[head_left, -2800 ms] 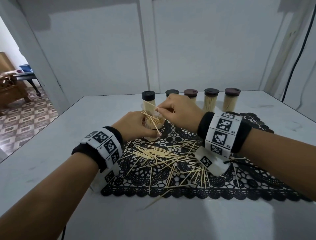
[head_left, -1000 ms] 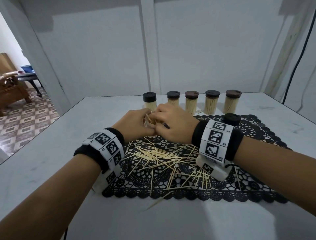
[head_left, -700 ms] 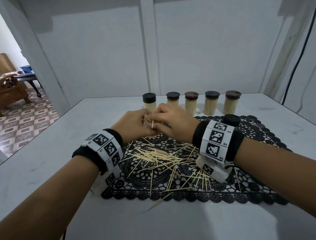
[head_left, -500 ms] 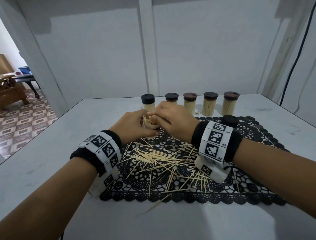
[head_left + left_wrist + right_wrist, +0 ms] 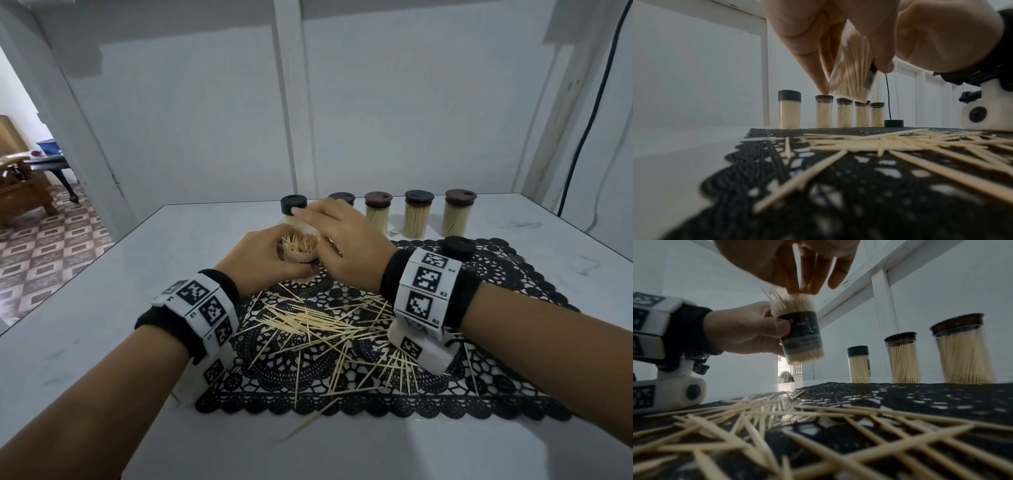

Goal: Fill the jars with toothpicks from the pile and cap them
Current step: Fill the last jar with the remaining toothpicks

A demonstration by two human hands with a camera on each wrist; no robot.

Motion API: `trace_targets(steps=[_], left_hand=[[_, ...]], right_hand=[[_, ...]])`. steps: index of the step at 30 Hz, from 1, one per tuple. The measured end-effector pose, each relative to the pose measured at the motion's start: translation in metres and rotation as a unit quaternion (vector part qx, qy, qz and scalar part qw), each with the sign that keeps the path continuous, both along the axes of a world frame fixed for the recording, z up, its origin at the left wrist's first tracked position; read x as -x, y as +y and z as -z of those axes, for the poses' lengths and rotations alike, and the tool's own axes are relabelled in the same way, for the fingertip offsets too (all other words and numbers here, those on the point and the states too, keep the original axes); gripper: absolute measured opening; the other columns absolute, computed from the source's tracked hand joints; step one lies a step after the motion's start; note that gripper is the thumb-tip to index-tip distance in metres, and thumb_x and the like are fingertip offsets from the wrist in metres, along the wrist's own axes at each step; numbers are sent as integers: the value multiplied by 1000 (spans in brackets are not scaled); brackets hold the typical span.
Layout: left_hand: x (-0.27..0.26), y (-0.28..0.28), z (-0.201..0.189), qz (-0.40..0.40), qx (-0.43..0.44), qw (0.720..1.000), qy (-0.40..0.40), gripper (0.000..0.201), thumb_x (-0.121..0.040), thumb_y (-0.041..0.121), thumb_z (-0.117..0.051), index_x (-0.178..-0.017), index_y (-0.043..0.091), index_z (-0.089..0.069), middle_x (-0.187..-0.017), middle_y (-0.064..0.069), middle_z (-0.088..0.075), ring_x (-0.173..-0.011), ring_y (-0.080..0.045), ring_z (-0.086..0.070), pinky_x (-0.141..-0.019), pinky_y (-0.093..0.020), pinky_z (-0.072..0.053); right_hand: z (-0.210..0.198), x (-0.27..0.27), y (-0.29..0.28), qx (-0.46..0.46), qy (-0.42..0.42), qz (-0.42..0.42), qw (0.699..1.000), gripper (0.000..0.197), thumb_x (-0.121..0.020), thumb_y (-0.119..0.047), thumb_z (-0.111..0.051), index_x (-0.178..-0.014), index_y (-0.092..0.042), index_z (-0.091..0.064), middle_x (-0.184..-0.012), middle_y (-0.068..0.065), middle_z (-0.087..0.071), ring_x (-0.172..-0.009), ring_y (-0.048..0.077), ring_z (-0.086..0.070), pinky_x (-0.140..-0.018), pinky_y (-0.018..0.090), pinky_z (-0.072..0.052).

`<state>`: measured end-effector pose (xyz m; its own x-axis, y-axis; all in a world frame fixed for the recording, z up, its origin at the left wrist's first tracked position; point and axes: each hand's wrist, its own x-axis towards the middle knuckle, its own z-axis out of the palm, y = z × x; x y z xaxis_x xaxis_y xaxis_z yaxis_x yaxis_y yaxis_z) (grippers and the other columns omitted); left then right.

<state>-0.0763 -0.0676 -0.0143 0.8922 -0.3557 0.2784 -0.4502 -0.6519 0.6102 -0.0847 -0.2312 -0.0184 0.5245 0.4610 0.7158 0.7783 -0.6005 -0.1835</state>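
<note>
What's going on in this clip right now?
A person is filling a toothpick jar. The left hand grips the open jar, lifted and tilted, packed with toothpicks. The right hand has straight fingers at its mouth, holding nothing. Loose toothpicks lie on the black lace mat, a loose black cap sits on it, and five capped jars stand behind.

— What sort of place?
— A home: a doorway (image 5: 41, 164) opens onto a patterned tile floor (image 5: 44, 253) and a carved wooden chair (image 5: 20, 192).
— And here?
— A white bench (image 5: 102, 308) with a lace mat (image 5: 513, 298).
</note>
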Motion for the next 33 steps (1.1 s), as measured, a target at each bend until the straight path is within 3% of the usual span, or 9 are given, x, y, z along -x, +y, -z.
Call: trace_targets(steps=[3, 6, 11, 14, 17, 22, 26, 31, 33], left_hand=[[1, 0, -2, 12, -20, 1000, -8, 26, -71, 27, -74, -87, 33, -55, -81, 17, -61, -76, 8, -55, -62, -4, -38], [0, 1, -2, 9, -36, 999, -9, 25, -71, 20, -70, -86, 31, -53, -78, 17, -57, -71, 6, -51, -58, -6, -36], [1, 0, -1, 7, -30, 999, -15, 33, -71, 18, -74, -69, 33, -45, -65, 15, -51, -57, 8, -48, -54, -5, -35], [1, 0, -1, 19, -14, 1000, 2, 28, -69, 28, -78, -83, 32, -55, -76, 15, -60, -66, 8, -53, -60, -4, -38], [1, 2, 0, 20, -8, 1000, 12, 36, -68, 31, -80, -97, 28, -58, -85, 14, -64, -73, 6, -57, -64, -2, -39], [1, 2, -1, 10, 1, 1000, 6, 34, -69, 27, -80, -93, 32, -56, -84, 17, -62, -73, 9, -55, -65, -6, -39], [1, 2, -1, 6, 4, 1000, -5, 33, -70, 28, -79, -95, 34, -57, -84, 19, -62, -76, 7, -57, -68, -9, -41], [1, 3, 0, 4, 31, 999, -12, 37, -73, 19, -77, -90, 42, -54, -83, 22, -60, -71, 18, -54, -64, 0, -38], [0, 3, 1, -4, 29, 999, -20, 37, -72, 20, -77, -91, 41, -54, -84, 23, -60, -73, 14, -56, -63, 1, -37]], right_hand=[[-1, 3, 0, 41, -50, -26, 998, 40, -84, -18, -42, -115, -5, -64, -111, 14, -63, -94, 32, -59, -77, 42, -47], [0, 3, 2, 64, -109, -14, 992, 34, -86, -31, -47, -99, -12, -72, -99, 5, -68, -86, 30, -61, -67, 45, -48], [-2, 1, 4, 35, -77, -19, 996, 30, -84, -31, -50, -81, -12, -72, -81, 4, -66, -74, 27, -59, -65, 42, -47], [-6, 1, 2, 13, -7, 8, 1000, 20, -87, -23, -52, -90, -9, -66, -80, 4, -64, -75, 23, -57, -68, 44, -46], [-8, 0, 0, 10, 35, 23, 999, 16, -89, -16, -54, -102, -9, -62, -83, 3, -65, -77, 18, -54, -70, 41, -46], [1, -3, 0, 20, -77, 40, 996, 31, -84, -26, -48, -89, -9, -74, -90, 15, -61, -76, 28, -53, -65, 38, -45], [-3, -1, -3, -18, -62, 10, 998, 31, -85, -20, -50, -107, -8, -68, -96, 15, -55, -81, 24, -52, -70, 43, -48], [1, -2, -2, 63, -89, 0, 994, 32, -77, -21, -47, -93, -11, -73, -99, 16, -58, -82, 31, -54, -66, 46, -47], [0, 0, -1, 48, -80, -4, 996, 33, -78, -19, -46, -96, -9, -71, -99, 17, -58, -81, 29, -54, -67, 41, -46]])
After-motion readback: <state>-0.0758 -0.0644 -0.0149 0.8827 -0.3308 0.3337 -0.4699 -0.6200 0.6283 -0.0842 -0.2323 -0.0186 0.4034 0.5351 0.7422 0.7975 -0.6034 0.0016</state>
